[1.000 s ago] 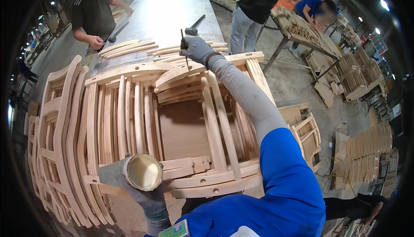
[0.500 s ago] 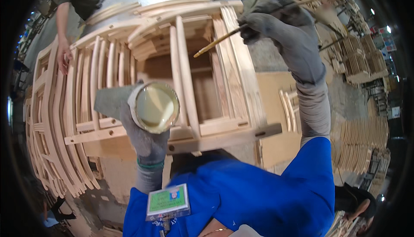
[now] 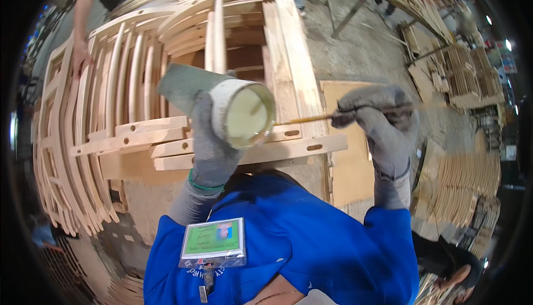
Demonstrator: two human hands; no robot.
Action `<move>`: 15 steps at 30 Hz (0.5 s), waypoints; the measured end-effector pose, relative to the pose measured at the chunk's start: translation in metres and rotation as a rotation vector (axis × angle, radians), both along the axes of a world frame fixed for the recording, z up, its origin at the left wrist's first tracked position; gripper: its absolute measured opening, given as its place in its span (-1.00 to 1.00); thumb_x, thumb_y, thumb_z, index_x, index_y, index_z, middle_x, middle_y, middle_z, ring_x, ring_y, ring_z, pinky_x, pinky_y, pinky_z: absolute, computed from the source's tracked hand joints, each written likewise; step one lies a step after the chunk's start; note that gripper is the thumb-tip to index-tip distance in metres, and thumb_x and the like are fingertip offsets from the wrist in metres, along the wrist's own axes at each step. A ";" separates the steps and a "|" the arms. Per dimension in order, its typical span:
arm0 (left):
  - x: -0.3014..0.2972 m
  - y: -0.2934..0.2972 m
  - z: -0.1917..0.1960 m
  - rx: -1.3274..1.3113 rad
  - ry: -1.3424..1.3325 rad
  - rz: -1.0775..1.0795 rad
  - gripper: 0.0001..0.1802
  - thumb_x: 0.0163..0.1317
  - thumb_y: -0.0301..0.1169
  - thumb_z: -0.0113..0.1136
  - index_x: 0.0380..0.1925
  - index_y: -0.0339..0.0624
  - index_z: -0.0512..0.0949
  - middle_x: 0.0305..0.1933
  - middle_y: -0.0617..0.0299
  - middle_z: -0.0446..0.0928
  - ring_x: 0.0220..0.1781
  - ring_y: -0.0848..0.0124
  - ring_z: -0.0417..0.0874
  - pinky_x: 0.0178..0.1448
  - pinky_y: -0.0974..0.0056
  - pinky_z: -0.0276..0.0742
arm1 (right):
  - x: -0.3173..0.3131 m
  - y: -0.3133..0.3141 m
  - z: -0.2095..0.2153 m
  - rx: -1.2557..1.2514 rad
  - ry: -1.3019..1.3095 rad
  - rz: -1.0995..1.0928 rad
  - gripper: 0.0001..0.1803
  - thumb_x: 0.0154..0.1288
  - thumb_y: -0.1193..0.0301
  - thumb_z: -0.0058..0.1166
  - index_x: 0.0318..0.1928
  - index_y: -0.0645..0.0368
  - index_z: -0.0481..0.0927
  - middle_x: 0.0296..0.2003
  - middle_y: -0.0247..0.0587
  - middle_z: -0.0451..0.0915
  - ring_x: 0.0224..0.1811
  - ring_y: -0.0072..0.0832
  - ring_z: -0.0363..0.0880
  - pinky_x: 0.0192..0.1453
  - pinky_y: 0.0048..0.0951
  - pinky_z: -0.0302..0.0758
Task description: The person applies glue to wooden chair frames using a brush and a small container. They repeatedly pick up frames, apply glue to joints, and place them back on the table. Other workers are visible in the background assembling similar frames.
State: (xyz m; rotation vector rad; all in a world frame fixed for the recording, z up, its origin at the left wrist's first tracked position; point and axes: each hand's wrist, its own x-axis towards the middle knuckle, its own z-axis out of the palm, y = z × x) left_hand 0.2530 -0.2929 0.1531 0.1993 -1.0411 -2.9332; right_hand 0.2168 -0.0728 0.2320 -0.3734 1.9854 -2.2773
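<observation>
My left hand [image 3: 212, 138], in a grey glove, is wrapped round a whitish can [image 3: 223, 98] of pale yellow liquid, its mouth tilted toward me. A flat grey-green piece [image 3: 186, 85] sticks out beside the can; how it is held is hidden. My right hand [image 3: 386, 124], also gloved, is closed on a thin brush [image 3: 311, 119] with a yellowish end. The brush lies nearly level, its tip close to the can's right rim; whether it touches is unclear. Below both hands, slotted wooden rails [image 3: 277, 149] belong to stacked chair-like frames [image 3: 219, 38].
More curved wooden frames [image 3: 61, 138] stand packed at the left, where another person's hand [image 3: 81, 58] rests on them. Cardboard [image 3: 344, 177] lies on the floor at the right. Stacks of wooden parts [image 3: 463, 177] and a workbench [image 3: 411, 5] are farther right.
My right hand has come down from above the frames with the brush, which now points level at the can. The can has moved right and slightly up.
</observation>
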 end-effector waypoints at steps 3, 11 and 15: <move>0.002 0.001 -0.001 0.009 0.020 0.011 -0.39 0.40 -0.01 -0.38 0.26 -0.24 0.15 0.24 0.13 0.29 0.25 0.32 0.35 0.33 0.19 0.26 | 0.011 0.000 -0.002 0.034 0.069 0.029 -0.81 0.05 0.63 0.20 -0.27 0.35 0.54 -0.36 -0.07 0.63 -0.32 -0.41 0.63 -0.21 -0.47 0.59; 0.009 0.000 0.012 -0.062 -0.010 0.014 -0.36 0.34 0.00 -0.19 0.26 -0.23 0.16 0.13 0.15 0.40 0.17 0.33 0.43 0.27 0.22 0.34 | 0.010 -0.018 -0.015 0.233 0.307 0.156 -0.79 0.03 0.67 0.21 -0.27 0.36 0.54 -0.29 -0.05 0.61 -0.29 -0.45 0.61 -0.24 -0.50 0.59; 0.008 -0.001 0.011 0.006 -0.021 0.030 -0.41 0.35 -0.04 -0.17 0.22 -0.21 0.19 0.11 0.16 0.40 0.14 0.33 0.46 0.24 0.21 0.39 | 0.012 -0.024 -0.025 0.232 0.279 0.211 -0.77 0.04 0.66 0.22 -0.24 0.36 0.54 -0.27 -0.08 0.62 -0.31 -0.47 0.62 -0.25 -0.52 0.59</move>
